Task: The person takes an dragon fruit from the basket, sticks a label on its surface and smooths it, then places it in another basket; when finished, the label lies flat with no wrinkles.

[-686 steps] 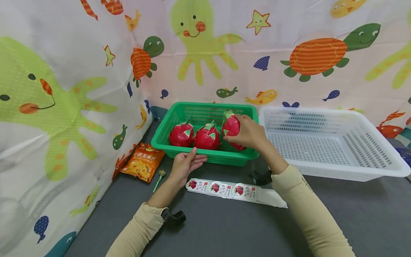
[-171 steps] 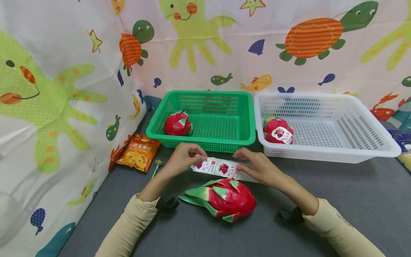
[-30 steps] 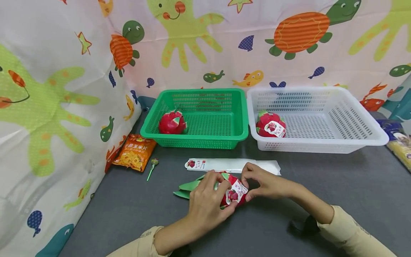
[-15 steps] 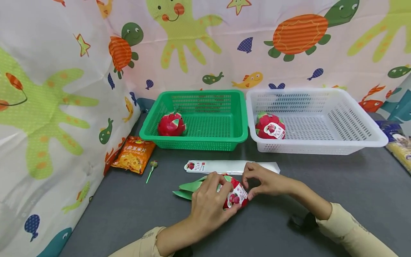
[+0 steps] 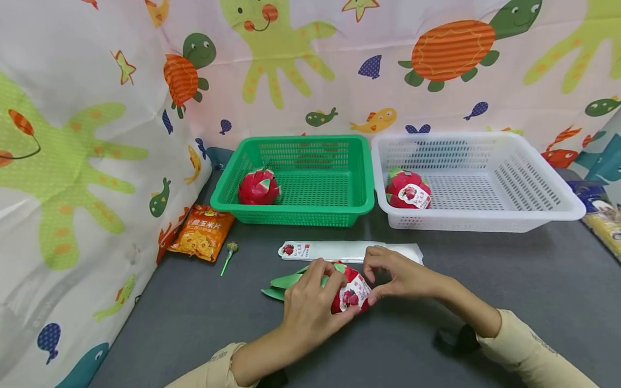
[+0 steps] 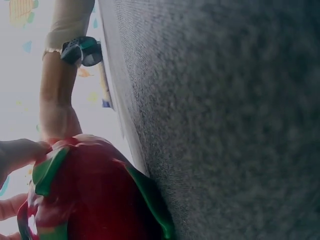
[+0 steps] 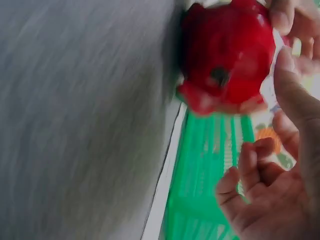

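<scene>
Two bare hands meet at a dragon fruit (image 5: 336,305) lying on its side on a dark grey tabletop in the head view; the left hand (image 5: 310,303) is clamped over the glossy red body, fingers arched on top, thumb at the smooth white label (image 5: 356,293); the right hand (image 5: 404,276) sets thumb and forefinger at the rounded end, though whether they pinch cannot be told; pointed green leaves (image 5: 285,281) jut left; behind lie a flat, shiny label strip (image 5: 339,250), a slotted green plastic basket (image 5: 298,215) with a round red fruit (image 5: 259,188), and a white basket (image 5: 485,220) with a labelled fruit (image 5: 405,183); a crinkled orange snack bag (image 5: 201,234) sits left, near a lollipop (image 5: 232,247).

Left wrist view: slick red skin with curling green scales, beside grainy grey tabletop.

Right wrist view: the fruit's domed end shows a small dark dimple; the right thumb touches the label, other fingers loosely bent.
</scene>
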Demonstrator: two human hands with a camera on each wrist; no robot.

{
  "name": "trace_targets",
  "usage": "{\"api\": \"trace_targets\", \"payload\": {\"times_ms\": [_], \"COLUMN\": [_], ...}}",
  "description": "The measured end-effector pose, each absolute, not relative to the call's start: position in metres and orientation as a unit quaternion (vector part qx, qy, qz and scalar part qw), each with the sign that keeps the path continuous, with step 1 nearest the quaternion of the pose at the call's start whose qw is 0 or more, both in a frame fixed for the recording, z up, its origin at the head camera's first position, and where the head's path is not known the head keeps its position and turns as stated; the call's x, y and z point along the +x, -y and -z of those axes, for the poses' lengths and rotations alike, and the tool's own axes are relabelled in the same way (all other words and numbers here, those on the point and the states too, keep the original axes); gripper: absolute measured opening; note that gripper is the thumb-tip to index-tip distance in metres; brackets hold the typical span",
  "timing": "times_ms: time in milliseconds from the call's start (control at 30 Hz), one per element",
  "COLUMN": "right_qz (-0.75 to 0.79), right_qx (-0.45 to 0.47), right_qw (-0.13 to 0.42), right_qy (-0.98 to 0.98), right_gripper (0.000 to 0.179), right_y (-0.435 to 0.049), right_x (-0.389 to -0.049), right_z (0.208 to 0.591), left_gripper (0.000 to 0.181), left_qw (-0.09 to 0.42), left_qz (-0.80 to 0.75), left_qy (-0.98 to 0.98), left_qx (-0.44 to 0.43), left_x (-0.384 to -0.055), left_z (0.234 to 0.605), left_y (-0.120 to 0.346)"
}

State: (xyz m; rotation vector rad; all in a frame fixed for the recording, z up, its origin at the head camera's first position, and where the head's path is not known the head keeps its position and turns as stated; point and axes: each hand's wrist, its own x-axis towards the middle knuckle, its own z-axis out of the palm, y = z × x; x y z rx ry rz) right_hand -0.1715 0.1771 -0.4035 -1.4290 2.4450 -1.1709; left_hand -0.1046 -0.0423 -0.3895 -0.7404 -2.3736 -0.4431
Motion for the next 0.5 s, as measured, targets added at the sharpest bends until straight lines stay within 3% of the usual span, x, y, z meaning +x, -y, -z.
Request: {"api": "trace_targets", "payload": {"times_ms": [133,333,500], "right_qz": [0.357,0.323,0.343], "right_qx": [-0.488,-0.428,-0.4], "right_qw": [0.031,0.087,0.063], "right_qy": [-0.796,-0.839,-0.848], "right_gripper": [0.029,0.021,0.039], "right_y": [-0.179,-0.196,-0.198], "right_x": [-0.172,-0.167,-0.165], "right_z": [0.406,0.4,0.378], "left_gripper": [0.047,0.045,0.031], "left_qw": [0.298,0.29,0.241], "left_qz": [0.169,0.168,0.231], "left_qy": [0.895,0.896,0.902], "left_qx": [-0.284,-0.29,-0.276], "left_x": [-0.105,-0.105,-0.108], "left_z": [0.389,0.389,0.372], "left_y": [0.042,0.044,0.053]}}
